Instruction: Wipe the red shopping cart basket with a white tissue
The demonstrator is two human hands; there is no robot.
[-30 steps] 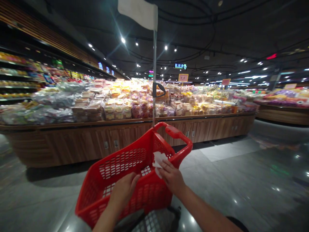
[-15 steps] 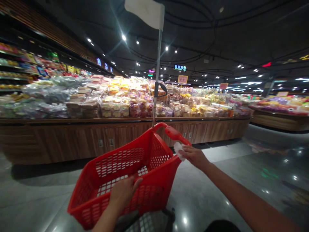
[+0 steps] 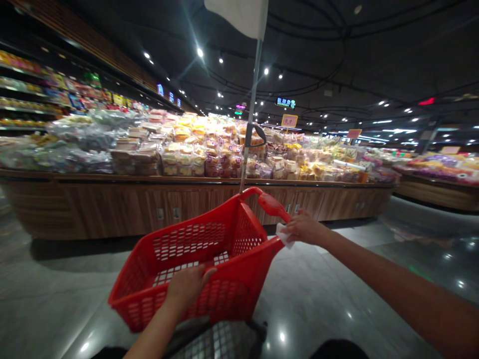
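A red plastic shopping cart [image 3: 247, 267] with perforated walls stands at an angle in front of me. Over the rim of its near side my left hand [image 3: 187, 286] is closed, fingers inside the basket and thumb along the edge. My right hand [image 3: 306, 228] pinches a crumpled white tissue [image 3: 285, 237] against the near end of the red handle [image 3: 272, 205]. Part of the tissue hangs below my fingers. No goods show inside the basket. A grey pole [image 3: 256, 82] carrying a white flag [image 3: 243, 19] rises by the handle's far end.
Beyond the cart runs a long wooden display counter [image 3: 220, 197] heaped with bagged baked goods [image 3: 220, 157]. Packed shelves [image 3: 26, 102] line the left wall. Another low display [image 3: 441, 184] stands at right, across the shiny grey floor [image 3: 325, 289].
My right hand has moved slightly up and right with the tissue, closer around the handle's end. My left hand stays on the rim. The view has shifted a little.
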